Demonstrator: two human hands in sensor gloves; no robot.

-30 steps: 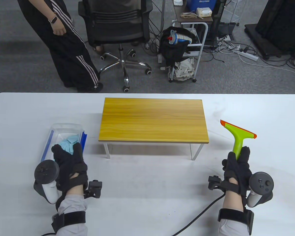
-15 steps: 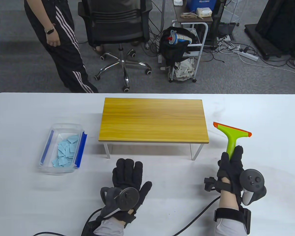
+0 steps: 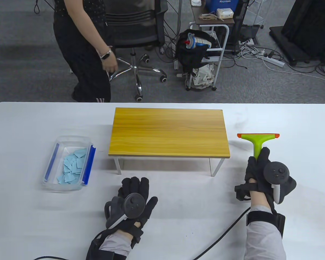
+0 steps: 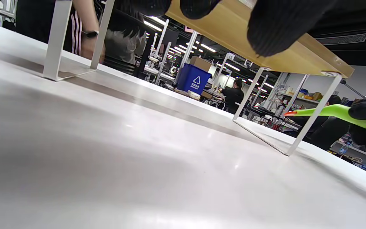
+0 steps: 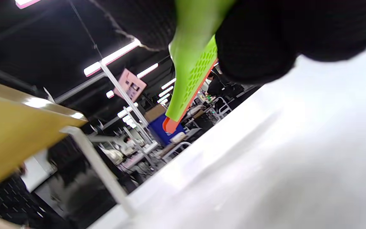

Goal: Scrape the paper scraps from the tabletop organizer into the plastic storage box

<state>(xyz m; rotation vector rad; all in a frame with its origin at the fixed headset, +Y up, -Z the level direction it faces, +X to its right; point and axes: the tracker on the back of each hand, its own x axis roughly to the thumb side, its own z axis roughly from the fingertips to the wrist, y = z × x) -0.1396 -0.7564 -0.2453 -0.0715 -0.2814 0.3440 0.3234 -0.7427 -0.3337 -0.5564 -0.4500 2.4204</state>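
Note:
The wooden tabletop organizer stands mid-table on white legs, its top bare. The clear plastic storage box with blue rails sits to its left and holds several blue paper scraps. My right hand grips the handle of a green scraper with an orange blade, to the right of the organizer; the scraper also shows in the right wrist view and the left wrist view. My left hand lies flat with fingers spread on the table in front of the organizer, holding nothing.
A person stands beyond the table's far edge at the left, next to an office chair. A cart stands behind the table. The organizer's white legs rise off the white tabletop.
My left hand left the storage box and moved right to the table in front of the organizer. My right hand turned the scraper so its blade lies level. The person walked right.

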